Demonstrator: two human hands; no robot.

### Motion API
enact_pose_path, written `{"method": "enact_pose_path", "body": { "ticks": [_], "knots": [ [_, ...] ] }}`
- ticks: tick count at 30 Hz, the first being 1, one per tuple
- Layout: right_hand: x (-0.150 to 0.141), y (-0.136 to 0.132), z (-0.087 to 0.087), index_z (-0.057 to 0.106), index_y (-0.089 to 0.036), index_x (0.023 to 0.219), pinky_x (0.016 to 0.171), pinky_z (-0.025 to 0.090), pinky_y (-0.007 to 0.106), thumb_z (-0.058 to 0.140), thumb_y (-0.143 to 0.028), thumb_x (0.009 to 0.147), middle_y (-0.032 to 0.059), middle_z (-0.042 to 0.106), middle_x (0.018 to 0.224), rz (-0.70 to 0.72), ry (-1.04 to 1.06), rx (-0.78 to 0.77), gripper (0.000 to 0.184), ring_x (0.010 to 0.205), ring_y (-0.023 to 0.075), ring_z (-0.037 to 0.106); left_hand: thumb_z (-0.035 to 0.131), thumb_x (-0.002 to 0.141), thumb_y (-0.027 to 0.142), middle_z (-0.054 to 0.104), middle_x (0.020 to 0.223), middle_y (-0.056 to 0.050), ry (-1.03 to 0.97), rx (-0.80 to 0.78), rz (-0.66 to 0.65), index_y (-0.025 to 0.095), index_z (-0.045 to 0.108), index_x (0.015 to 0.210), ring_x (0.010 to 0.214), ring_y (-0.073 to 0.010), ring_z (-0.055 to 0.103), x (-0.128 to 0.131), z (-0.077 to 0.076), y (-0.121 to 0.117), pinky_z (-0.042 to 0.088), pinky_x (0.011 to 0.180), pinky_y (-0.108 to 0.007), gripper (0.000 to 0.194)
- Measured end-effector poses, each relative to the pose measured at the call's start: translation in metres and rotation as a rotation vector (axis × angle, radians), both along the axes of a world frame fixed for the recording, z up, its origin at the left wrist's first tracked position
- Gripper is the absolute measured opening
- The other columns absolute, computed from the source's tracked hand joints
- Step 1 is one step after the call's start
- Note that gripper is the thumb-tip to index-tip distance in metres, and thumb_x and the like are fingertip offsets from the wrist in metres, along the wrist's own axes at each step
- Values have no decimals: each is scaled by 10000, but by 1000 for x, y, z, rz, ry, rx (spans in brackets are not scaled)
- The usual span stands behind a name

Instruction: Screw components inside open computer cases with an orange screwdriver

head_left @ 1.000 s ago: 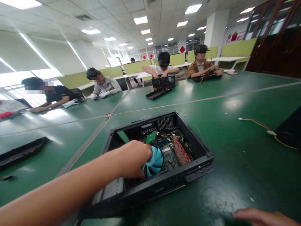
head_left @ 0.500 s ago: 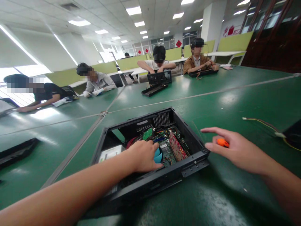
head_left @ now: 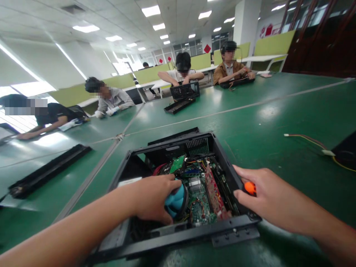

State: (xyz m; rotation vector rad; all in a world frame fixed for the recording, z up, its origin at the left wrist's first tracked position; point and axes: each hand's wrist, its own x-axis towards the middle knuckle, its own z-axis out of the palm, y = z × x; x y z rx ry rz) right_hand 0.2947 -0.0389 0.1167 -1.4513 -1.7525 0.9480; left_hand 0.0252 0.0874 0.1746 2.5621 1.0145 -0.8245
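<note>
An open black computer case (head_left: pixel 222 227) lies in front of me on the green table. Inside it are a green motherboard (head_left: pixel 198 207), a red card (head_left: pixel 213 189) standing on edge and bundled cables. My left hand (head_left: pixel 157 196) reaches in, its fingers and thumb closed around a blue cooling fan (head_left: pixel 176 198). Thumb and forefinger of my right hand (head_left: pixel 267 194) pinch the case's right wall from both sides. An orange handle end (head_left: pixel 250 188) shows in that same hand; the rest of it is hidden by the palm.
A long black panel (head_left: pixel 50 168) lies left of the case, another dark piece (head_left: pixel 174 135) behind it. At right is a dark part with a thin cable (head_left: pixel 306 137). Several people sit across the table, one working at another black case (head_left: pixel 185 91).
My right hand has moved left and taken hold of the case wall. My left hand has closed around the fan. The case appears nearer, and more of the black panel at left shows.
</note>
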Motion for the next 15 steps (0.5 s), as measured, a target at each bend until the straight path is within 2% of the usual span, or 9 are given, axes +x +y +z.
{"method": "enact_pose_path", "body": {
  "ticks": [2,4,5,8,10,15],
  "knots": [
    [-3,-18,-2,550,-258,1431,693,530,294,577,-220,866,33,761,939,-36,6,-11,567,804,236,678,736,719,593,658,1032,-45,-18,-69,8,270,641,967,903,-271,682,4,2,-1,525,779,-354,419],
    [-5,-28,-4,526,-283,1445,696,532,294,577,-234,878,26,759,956,-62,4,-30,571,809,233,685,564,829,683,659,982,-52,-40,-89,66,246,630,889,875,-259,677,8,-3,-4,524,793,-368,446],
    [-6,-30,-5,524,-290,1444,691,531,292,574,-237,882,21,759,946,-69,-1,-40,567,802,230,688,541,833,695,658,982,-62,-47,-63,97,236,624,889,875,-264,675,10,-8,-7,527,801,-379,470],
    [-5,-32,-6,556,-287,1406,659,525,289,561,-247,893,14,754,871,-83,-29,-51,514,759,224,691,683,727,635,649,1040,-93,-48,62,132,214,610,951,930,-301,668,18,-22,-19,540,838,-414,483],
    [-4,-33,-4,594,-278,1354,624,520,287,567,-265,894,12,745,804,-90,-58,-33,461,702,218,684,718,691,552,645,1036,-102,-47,106,136,207,603,934,934,-307,666,21,-26,-26,551,839,-420,438],
    [0,-41,9,664,-236,1187,563,509,279,561,-239,888,-1,722,715,-93,-218,-40,317,580,193,652,728,670,481,637,1029,-83,-61,43,123,213,598,897,919,-285,660,24,-20,-34,571,822,-398,375]
  ]
}}
